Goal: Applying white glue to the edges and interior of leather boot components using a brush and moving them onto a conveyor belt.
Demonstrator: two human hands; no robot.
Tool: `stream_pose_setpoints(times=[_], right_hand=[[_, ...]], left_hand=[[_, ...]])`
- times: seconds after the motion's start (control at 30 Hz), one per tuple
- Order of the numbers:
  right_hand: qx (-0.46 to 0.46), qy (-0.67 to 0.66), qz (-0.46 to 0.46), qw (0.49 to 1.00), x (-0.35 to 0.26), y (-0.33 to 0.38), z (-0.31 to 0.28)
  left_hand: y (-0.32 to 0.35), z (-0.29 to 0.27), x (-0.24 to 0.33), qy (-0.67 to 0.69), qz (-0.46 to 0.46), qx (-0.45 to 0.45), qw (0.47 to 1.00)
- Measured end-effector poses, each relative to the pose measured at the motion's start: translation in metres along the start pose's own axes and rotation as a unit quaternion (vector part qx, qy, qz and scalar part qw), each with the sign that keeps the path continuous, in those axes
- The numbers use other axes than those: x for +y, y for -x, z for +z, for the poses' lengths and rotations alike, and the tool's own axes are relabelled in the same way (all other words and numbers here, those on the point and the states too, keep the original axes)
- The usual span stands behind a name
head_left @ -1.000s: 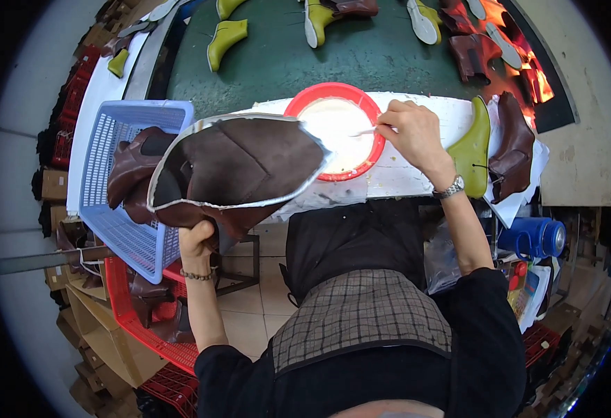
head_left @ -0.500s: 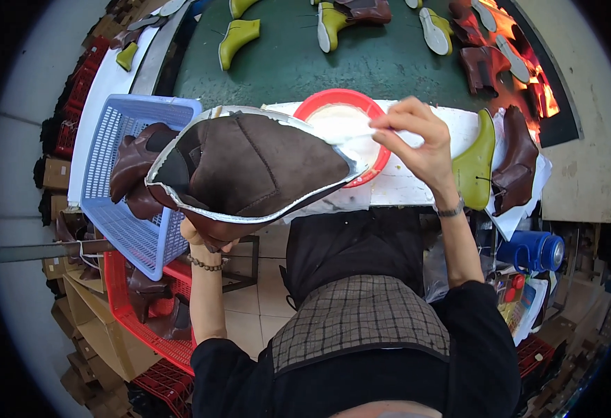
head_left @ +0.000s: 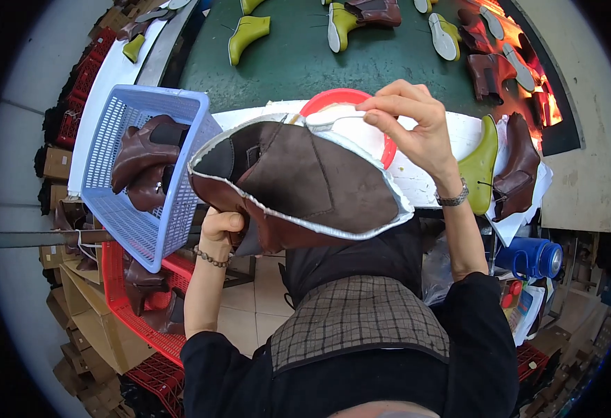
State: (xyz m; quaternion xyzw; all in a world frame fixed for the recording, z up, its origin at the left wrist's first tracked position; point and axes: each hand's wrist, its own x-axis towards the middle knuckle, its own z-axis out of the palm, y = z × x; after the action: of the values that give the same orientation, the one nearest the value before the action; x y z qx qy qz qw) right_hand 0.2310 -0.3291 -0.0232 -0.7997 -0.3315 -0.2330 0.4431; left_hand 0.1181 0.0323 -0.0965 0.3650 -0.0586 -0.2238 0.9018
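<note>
The left hand (head_left: 220, 228) grips a brown boot (head_left: 305, 181) from below at its left end, with the thumb against the leather, and holds it up in front of the body, over the near edge of the white bench (head_left: 418, 183). The boot lies tilted with its wide opening turned up to view, showing a dark brown lining and a rim edged in white. The right hand (head_left: 411, 117) pinches a slim white applicator (head_left: 326, 120) between thumb and fingertips; its broad end is at the boot's upper rim, though whether it touches cannot be told. Just behind the boot, and partly hidden by it, a red basin (head_left: 333, 95) with white contents sits on the bench. To the left, a blue perforated basket (head_left: 168, 226) holds more brown boots (head_left: 144, 157), and below it stands a red crate (head_left: 116, 292) with others inside. Right of the right wrist, a yellow-green boot (head_left: 483, 167) stands beside another brown boot (head_left: 518, 167) with a white sheet under it. Beyond the bench, boots in yellow-green and brown lie spread on a dark green surface (head_left: 288, 70). A blue jug (head_left: 528, 258) is at the lower right.
</note>
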Motion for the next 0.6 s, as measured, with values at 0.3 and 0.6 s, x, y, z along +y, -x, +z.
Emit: stream_pose_setpoints(times=[0.3, 0.6], right_hand=[[-0.076, 0.000, -0.026, 0.997, -0.010, -0.014, -0.015], [-0.130, -0.027, -0.127, 0.983, -0.013, -0.055, 0.012]], left_hand=[[-0.004, 0.028, 0.006, -0.059, -0.095, -0.045, 0.993], [-0.026, 0.039, -0.009, 0.021, -0.267, -0.089, 0.960]])
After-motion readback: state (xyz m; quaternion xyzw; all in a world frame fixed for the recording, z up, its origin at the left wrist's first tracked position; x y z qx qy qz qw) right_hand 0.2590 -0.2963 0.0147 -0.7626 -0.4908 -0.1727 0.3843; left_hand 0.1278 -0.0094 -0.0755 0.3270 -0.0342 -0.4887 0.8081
